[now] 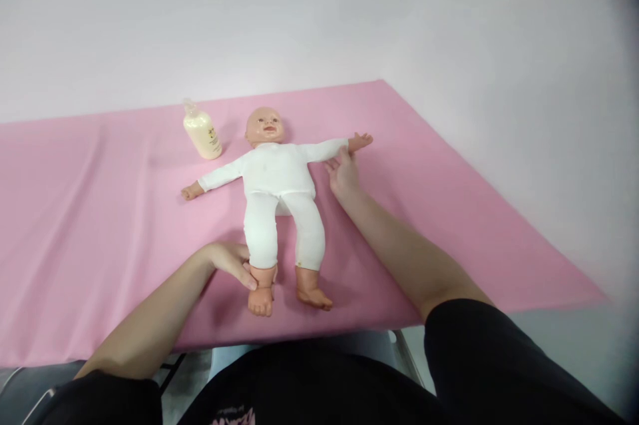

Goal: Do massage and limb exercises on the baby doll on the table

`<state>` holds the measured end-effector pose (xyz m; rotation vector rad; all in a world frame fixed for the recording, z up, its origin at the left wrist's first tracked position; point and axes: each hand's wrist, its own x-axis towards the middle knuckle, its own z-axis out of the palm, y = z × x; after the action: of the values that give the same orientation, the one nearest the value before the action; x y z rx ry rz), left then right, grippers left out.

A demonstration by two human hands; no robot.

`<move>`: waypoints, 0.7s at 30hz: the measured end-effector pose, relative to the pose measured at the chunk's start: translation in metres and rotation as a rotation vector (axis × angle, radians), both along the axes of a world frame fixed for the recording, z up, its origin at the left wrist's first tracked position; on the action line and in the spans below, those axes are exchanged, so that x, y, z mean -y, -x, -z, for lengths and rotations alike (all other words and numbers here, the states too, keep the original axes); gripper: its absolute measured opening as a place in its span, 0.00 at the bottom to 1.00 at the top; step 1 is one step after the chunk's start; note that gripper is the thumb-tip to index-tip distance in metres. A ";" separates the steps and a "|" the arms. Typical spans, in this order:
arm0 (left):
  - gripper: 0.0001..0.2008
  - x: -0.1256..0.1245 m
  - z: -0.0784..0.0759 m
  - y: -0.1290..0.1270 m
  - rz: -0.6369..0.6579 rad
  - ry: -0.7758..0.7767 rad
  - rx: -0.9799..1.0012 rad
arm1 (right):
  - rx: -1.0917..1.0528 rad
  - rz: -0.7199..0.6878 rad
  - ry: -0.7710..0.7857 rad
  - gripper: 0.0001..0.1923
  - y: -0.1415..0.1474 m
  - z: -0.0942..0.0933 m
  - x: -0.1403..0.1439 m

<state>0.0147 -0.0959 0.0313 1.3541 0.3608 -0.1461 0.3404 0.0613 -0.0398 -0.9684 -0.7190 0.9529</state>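
Doll [277, 175] lying face-up mid-surface, long axis running toward the near edge: left hand [232, 264] is clasping its ankle, while right hand [342, 172], fingers loosely curled, is touching its outstretched sleeve near the lotion bottle [202, 132].

This looks like a training or demonstration room for baby care rather than a home. A table draped in a smooth pink cloth [100, 212] fills the middle of the frame, backed by bare white walls [319, 12] across the top. A baby doll [277, 178] in white lies at centre, a lotion bottle [202, 132] just upper left of it.
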 end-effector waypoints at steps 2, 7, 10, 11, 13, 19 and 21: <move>0.22 0.000 0.001 0.000 -0.008 0.003 0.005 | -0.004 0.005 0.002 0.27 -0.001 0.003 -0.002; 0.24 0.001 -0.001 -0.002 0.003 0.043 0.027 | 0.003 -0.022 0.006 0.24 -0.002 0.004 -0.004; 0.24 0.001 -0.002 -0.003 0.030 0.081 0.029 | -0.044 -0.025 0.019 0.24 0.000 0.001 -0.002; 0.24 0.001 -0.003 -0.003 0.038 0.080 0.023 | -0.062 -0.025 0.016 0.24 0.000 0.000 -0.001; 0.23 0.001 -0.003 -0.002 0.048 0.057 0.011 | -0.080 -0.025 0.014 0.25 0.001 -0.001 -0.001; 0.25 0.000 -0.009 -0.003 0.080 0.110 0.011 | -0.093 -0.007 0.062 0.23 0.003 -0.009 0.003; 0.26 -0.002 -0.007 -0.003 0.122 0.213 0.026 | -0.073 -0.011 0.030 0.26 0.006 -0.015 0.010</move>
<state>0.0179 -0.0944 0.0379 1.1664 0.2336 -0.2608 0.3342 0.0518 -0.0251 -0.9524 -0.6508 1.0060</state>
